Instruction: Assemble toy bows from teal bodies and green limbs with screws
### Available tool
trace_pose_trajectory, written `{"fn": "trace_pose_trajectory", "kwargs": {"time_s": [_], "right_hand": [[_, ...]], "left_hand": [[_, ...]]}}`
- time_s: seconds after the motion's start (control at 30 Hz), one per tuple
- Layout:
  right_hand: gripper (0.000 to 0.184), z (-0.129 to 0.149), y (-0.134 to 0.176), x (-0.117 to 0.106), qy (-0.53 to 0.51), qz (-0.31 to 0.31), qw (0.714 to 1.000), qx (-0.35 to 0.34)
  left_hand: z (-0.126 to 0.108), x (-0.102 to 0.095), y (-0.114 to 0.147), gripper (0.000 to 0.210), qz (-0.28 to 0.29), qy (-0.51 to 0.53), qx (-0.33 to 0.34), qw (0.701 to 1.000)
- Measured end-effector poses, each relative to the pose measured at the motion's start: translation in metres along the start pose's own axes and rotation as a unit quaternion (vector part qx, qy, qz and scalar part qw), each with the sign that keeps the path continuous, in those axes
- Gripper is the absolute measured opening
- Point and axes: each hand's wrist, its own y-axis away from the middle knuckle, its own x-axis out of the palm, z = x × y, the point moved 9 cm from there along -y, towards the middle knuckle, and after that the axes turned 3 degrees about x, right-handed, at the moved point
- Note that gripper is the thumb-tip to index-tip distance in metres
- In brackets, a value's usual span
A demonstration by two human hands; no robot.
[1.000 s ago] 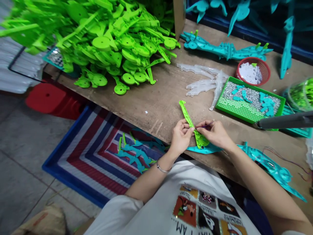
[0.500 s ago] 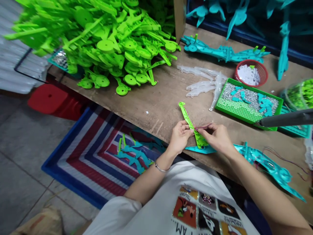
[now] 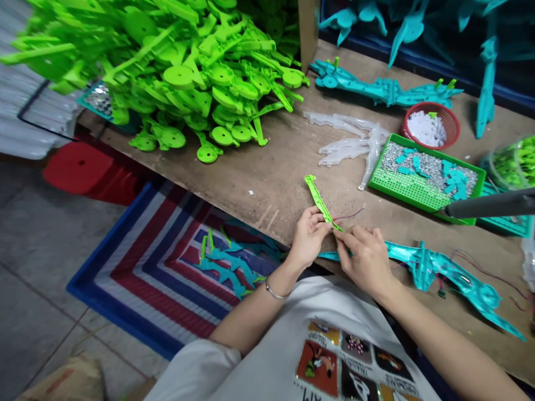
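My left hand [image 3: 309, 234] is closed on a long, narrow lime-green plastic part [image 3: 316, 195], which slants away from me over the front of the bench. My right hand [image 3: 363, 253] pinches at the lower half of the same part, its fingertips beside the left thumb; the part's wide end is hidden under it. Thin dark-red wires [image 3: 351, 215] come out between the hands, their free end pointing right. Beneath and to the right of my right hand lies a long turquoise plastic part [image 3: 438, 267] with wires on it.
A big heap of lime-green parts [image 3: 217, 78] covers the back left. Clear plastic pieces [image 3: 343, 142], a green basket of screws [image 3: 426, 172], a red basket of white pieces [image 3: 430, 128] and a grey bar [image 3: 493, 202] are on the right. Below left is a striped bin [image 3: 137, 278] with turquoise parts.
My right hand has let the wires' free end go and moved down and slightly left, onto the green part's lower half. My left hand keeps its hold in nearly the same place.
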Motion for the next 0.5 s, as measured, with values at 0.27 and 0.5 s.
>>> {"fn": "trace_pose_trajectory", "kwargs": {"time_s": [0.27, 0.5], "right_hand": [[0.031, -0.009, 0.009, 0.001, -0.001, 0.017, 1.0, 0.0], [0.024, -0.023, 0.011, -0.007, -0.112, -0.025, 0.993, 0.035]], "left_hand": [[-0.003, 0.003, 0.0, 0.061, -0.014, -0.037, 0.022, 0.999], [-0.001, 0.002, -0.001, 0.07, -0.014, -0.044, 0.039, 0.998]]}}
